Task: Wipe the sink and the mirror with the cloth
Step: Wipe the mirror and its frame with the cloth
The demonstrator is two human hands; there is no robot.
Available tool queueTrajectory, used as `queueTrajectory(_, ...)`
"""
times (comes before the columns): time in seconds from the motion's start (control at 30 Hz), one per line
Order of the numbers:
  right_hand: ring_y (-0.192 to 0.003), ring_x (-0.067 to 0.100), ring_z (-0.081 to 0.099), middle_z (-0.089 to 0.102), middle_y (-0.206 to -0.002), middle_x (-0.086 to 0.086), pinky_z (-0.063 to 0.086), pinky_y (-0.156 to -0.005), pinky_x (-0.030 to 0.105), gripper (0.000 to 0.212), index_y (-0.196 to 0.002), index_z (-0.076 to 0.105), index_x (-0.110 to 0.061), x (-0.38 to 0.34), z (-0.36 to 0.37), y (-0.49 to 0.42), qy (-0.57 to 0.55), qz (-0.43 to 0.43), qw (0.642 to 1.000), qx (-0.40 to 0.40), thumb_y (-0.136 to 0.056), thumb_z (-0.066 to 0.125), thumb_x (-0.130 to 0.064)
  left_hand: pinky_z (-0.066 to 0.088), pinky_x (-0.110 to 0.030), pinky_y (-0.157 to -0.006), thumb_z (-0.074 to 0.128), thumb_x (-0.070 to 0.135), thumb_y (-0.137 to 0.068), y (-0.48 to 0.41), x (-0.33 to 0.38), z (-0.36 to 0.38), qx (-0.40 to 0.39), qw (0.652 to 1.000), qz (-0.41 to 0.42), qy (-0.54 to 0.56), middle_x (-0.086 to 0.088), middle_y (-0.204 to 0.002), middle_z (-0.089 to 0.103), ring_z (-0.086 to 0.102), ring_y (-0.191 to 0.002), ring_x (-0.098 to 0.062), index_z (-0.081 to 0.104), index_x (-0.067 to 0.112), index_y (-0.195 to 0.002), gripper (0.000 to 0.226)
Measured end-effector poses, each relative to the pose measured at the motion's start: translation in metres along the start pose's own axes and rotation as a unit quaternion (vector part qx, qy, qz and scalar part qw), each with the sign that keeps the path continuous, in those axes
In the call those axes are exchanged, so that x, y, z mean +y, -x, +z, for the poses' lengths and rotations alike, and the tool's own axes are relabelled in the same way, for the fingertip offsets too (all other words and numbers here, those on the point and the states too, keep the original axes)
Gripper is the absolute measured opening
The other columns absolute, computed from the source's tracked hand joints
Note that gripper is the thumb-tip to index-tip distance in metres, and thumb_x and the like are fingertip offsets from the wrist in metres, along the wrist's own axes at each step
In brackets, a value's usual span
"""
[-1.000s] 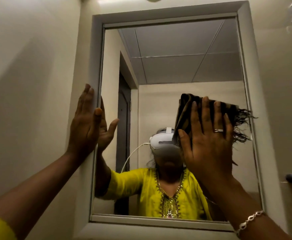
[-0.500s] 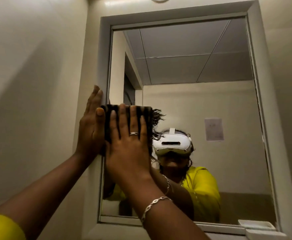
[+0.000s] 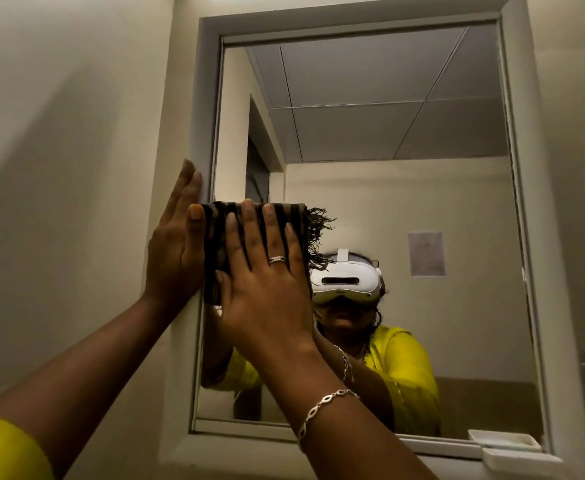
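My right hand lies flat against the mirror with the cloth trapped beneath it. The fingers are straight and spread, pressing rather than gripping. The cloth is a dark, striped, folded pad: its top edge shows just past my fingertips, its left side sticks out beyond my index finger, and its fringe hangs loose to the right of my little finger.

My left hand is just beside the right one, on its left. It is also flat and holds nothing, with the palm on the mirror's pale frame and the fingers pointing up along it. Its thumb touches the cloth's left edge, so the cloth sits between my two hands, at the mirror's left side — about halfway up the glass.

There is a ring on my right hand and a chain bracelet at that wrist. Well below and to the right of my hands, a small white tray rests on the ledge at the mirror's lower corner.
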State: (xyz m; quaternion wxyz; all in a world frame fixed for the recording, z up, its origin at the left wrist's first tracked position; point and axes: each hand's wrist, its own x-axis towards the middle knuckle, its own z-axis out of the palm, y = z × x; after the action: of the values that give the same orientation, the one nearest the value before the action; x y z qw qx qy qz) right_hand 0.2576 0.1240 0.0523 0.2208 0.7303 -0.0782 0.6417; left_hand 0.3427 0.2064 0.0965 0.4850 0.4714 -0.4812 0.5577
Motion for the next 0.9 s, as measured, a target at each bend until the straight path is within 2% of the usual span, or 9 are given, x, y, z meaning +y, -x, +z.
queueTrajectory(0.1,-0.143,0.025,0.009,0.021,-0.154,0.009,0.008,-0.113,0.043,0.058,-0.144,0.025,-0.014,0.019,-0.009,0.008,-0.003,0.000,1.000,-0.003,-0.091,0.026,-0.037,0.020,0.007,-0.091,0.009,0.061,-0.090,-0.001,-0.001,0.000,0.007,1.000,0.003,-0.024,-0.015,-0.149,0.022,0.016,-0.127,0.019,0.027,0.003,-0.138,0.078)
queueTrajectory(0.2,-0.143,0.026,0.008,0.019,-0.155,0.009,0.010,-0.113,0.044,0.059,-0.146,0.022,-0.014,0.047,-0.021,0.019,0.015,0.002,1.000,-0.007,-0.092,0.030,-0.037,0.021,0.005,-0.093,0.010,0.063,-0.089,0.000,-0.001,0.000,0.003,0.999,0.007,-0.041,-0.015,-0.149,0.022,0.024,-0.133,-0.009,0.027,0.002,-0.138,0.080)
queueTrajectory(0.3,-0.143,0.026,0.011,0.021,-0.154,0.009,0.012,-0.113,0.044,0.059,-0.146,0.024,-0.013,0.077,-0.034,0.031,0.044,0.009,0.999,-0.004,-0.093,0.030,-0.038,0.022,0.000,-0.094,0.010,0.063,-0.089,-0.001,-0.001,0.001,-0.004,0.998,0.008,-0.061,-0.016,-0.149,0.023,0.025,-0.133,-0.021,0.028,0.000,-0.138,0.081)
queueTrajectory(0.4,-0.143,0.026,0.014,0.021,-0.154,0.009,0.014,-0.114,0.044,0.058,-0.146,0.024,-0.013,0.107,-0.047,0.043,0.068,0.017,0.998,-0.002,-0.094,0.027,-0.039,0.027,-0.011,-0.094,0.010,0.061,-0.090,-0.001,-0.002,0.001,-0.002,0.997,0.013,-0.078,-0.017,-0.148,0.024,0.027,-0.132,-0.023,0.029,0.000,-0.138,0.080)
queueTrajectory(0.5,-0.143,0.027,0.014,0.020,-0.154,0.009,0.015,-0.114,0.045,0.056,-0.145,0.025,-0.012,0.135,-0.059,0.054,0.097,0.024,0.995,-0.001,-0.095,0.023,-0.038,0.035,-0.029,-0.093,0.010,0.061,-0.090,0.000,0.001,0.001,0.003,0.996,0.014,-0.086,-0.020,-0.147,0.025,0.029,-0.130,-0.026,0.029,-0.002,-0.137,0.080)
queueTrajectory(0.57,-0.144,0.026,0.012,0.018,-0.155,0.009,0.014,-0.115,0.045,0.056,-0.146,0.023,-0.012,0.153,-0.066,0.060,0.111,0.032,0.993,-0.001,-0.096,0.019,-0.039,0.035,-0.034,-0.091,0.011,0.060,-0.091,0.001,0.003,0.001,0.004,0.996,0.015,-0.090,-0.021,-0.147,0.026,0.031,-0.129,-0.029,0.030,-0.002,-0.137,0.080)
queueTrajectory(0.63,-0.144,0.025,0.011,0.016,-0.155,0.009,0.013,-0.115,0.045,0.057,-0.147,0.021,-0.013,0.168,-0.072,0.065,0.123,0.048,0.991,0.002,-0.096,0.016,-0.039,0.035,-0.034,-0.091,0.012,0.059,-0.092,0.003,0.003,0.002,0.004,0.995,0.015,-0.101,-0.020,-0.147,0.026,0.030,-0.128,-0.026,0.030,-0.002,-0.137,0.078)
queueTrajectory(0.77,-0.144,0.025,0.010,0.016,-0.155,0.010,0.012,-0.116,0.044,0.058,-0.147,0.019,-0.013,0.180,-0.076,0.069,0.123,0.062,0.990,0.020,-0.095,0.022,-0.037,0.032,-0.025,-0.094,0.012,0.059,-0.092,0.011,0.001,0.003,0.000,0.994,0.010,-0.109,-0.016,-0.149,0.023,0.022,-0.132,-0.006,0.028,0.001,-0.139,0.076)
queueTrajectory(0.9,-0.143,0.026,0.011,0.017,-0.155,0.010,0.011,-0.115,0.044,0.058,-0.146,0.021,-0.013,0.178,-0.075,0.069,0.113,0.070,0.991,0.032,-0.093,0.025,-0.037,0.031,-0.028,-0.098,0.012,0.063,-0.090,0.021,0.008,0.001,-0.006,0.996,0.007,-0.093,-0.019,-0.148,0.021,0.024,-0.131,-0.021,0.025,-0.003,-0.138,0.082)
